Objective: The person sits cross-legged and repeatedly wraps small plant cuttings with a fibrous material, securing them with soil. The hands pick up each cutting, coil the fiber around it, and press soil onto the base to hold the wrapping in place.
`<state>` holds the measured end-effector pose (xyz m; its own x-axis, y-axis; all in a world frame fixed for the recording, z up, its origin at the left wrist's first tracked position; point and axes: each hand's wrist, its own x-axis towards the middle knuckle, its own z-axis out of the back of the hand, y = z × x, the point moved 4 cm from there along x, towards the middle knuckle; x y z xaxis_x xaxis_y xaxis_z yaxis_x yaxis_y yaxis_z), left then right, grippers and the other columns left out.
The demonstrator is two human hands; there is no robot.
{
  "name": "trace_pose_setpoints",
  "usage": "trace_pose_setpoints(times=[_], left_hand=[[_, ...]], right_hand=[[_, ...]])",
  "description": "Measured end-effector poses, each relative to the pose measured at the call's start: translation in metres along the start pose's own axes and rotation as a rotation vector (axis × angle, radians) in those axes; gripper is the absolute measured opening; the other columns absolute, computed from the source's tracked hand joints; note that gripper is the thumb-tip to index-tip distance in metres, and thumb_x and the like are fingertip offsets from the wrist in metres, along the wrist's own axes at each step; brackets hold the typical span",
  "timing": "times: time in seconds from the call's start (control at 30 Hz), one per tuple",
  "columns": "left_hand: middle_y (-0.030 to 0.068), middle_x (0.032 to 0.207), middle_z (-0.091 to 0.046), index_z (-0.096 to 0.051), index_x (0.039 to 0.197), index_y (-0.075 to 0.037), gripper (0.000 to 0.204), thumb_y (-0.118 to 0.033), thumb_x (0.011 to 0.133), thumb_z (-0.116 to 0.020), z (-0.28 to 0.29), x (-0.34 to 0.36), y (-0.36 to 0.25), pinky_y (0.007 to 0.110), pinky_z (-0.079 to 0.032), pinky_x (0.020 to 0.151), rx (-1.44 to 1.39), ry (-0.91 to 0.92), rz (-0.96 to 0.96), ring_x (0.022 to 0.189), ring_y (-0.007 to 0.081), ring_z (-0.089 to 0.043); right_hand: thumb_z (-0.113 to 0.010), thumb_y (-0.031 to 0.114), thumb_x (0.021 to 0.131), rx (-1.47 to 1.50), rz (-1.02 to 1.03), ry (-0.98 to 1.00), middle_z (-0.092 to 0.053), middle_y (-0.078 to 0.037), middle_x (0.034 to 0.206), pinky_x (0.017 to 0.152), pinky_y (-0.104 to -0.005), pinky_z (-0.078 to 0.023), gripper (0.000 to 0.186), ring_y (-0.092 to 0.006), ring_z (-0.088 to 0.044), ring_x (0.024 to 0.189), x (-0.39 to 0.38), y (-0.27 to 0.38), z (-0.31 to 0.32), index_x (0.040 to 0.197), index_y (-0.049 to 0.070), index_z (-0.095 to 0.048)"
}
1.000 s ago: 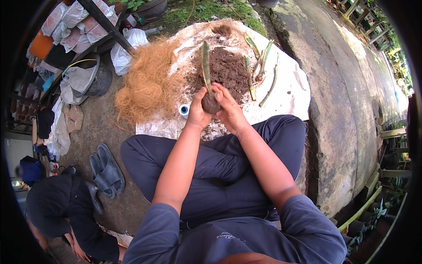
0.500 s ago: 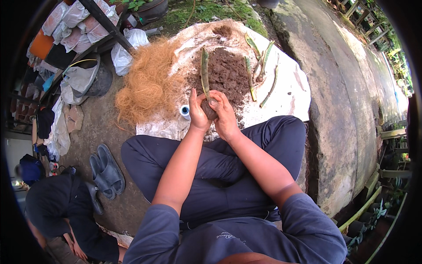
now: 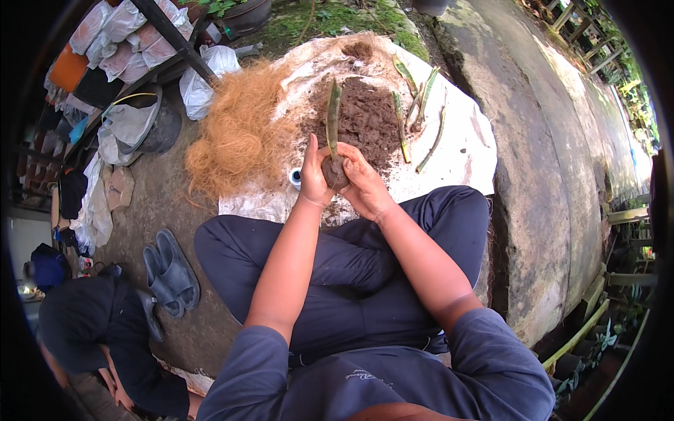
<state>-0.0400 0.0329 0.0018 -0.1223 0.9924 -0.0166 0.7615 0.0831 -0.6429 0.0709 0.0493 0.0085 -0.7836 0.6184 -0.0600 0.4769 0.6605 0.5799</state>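
Both hands cupped around a dark soil ball [image 3: 335,172] at the base of an upright green leaf cutting [image 3: 333,118]: left hand [image 3: 314,184] pressed against its left side, right hand [image 3: 364,184] wrapped over the right, fingers closed on it. Held just above the white sheet [image 3: 460,151], in front of the loose soil heap [image 3: 365,121]. Coconut fibre pile [image 3: 235,137] to the left; more leaf cuttings [image 3: 414,105] beyond the heap.

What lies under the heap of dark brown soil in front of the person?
A white plastic sheet spread on the ground shows all around the heap of dark brown soil. Green leaf cuttings lie at its edge. The sheet directly beneath the soil is covered.
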Motion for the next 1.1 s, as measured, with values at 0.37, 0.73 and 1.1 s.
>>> trace_pose_setpoints(times=[0.37, 0.73, 1.1], left_hand=[[0.0074, 0.084, -0.068, -0.069, 0.089, 0.000, 0.089, -0.075, 0.102, -0.023, 0.001, 0.000, 0.008, 0.029, -0.055, 0.072, 0.215, -0.001, 0.015, 0.076, 0.0168, -0.066], [0.0109, 0.082, -0.067, -0.065, 0.083, 0.001, 0.088, -0.074, 0.104, -0.023, -0.003, -0.004, 0.008, 0.029, -0.052, 0.075, 0.384, -0.050, -0.115, 0.076, 0.0196, -0.064], [0.0030, 0.105, -0.067, -0.063, 0.120, -0.004, 0.029, -0.017, 0.097, -0.073, -0.030, -0.003, -0.006, 0.025, -0.053, 0.084, 0.400, -0.002, -0.005, 0.094, 0.0110, -0.065]], right_hand=[[-0.070, 0.020, 0.098, -0.262, -0.203, 0.052, -0.061, -0.003, 0.133, 0.098, -0.0366, -0.054, 0.061, -0.0165, -0.061, 0.121, 0.003, 0.015, 0.019, 0.152, 0.006, -0.046], [-0.067, 0.016, 0.099, -0.454, 0.054, -0.144, -0.061, -0.005, 0.131, 0.105, -0.0315, -0.046, 0.045, -0.0145, -0.058, 0.120, 0.002, -0.007, 0.016, 0.141, 0.003, -0.054], [-0.056, 0.042, 0.107, 0.052, -0.013, -0.169, -0.062, -0.005, 0.132, 0.100, -0.0463, -0.054, 0.045, -0.0204, -0.063, 0.121, -0.002, 0.006, 0.014, 0.142, 0.014, -0.053]])
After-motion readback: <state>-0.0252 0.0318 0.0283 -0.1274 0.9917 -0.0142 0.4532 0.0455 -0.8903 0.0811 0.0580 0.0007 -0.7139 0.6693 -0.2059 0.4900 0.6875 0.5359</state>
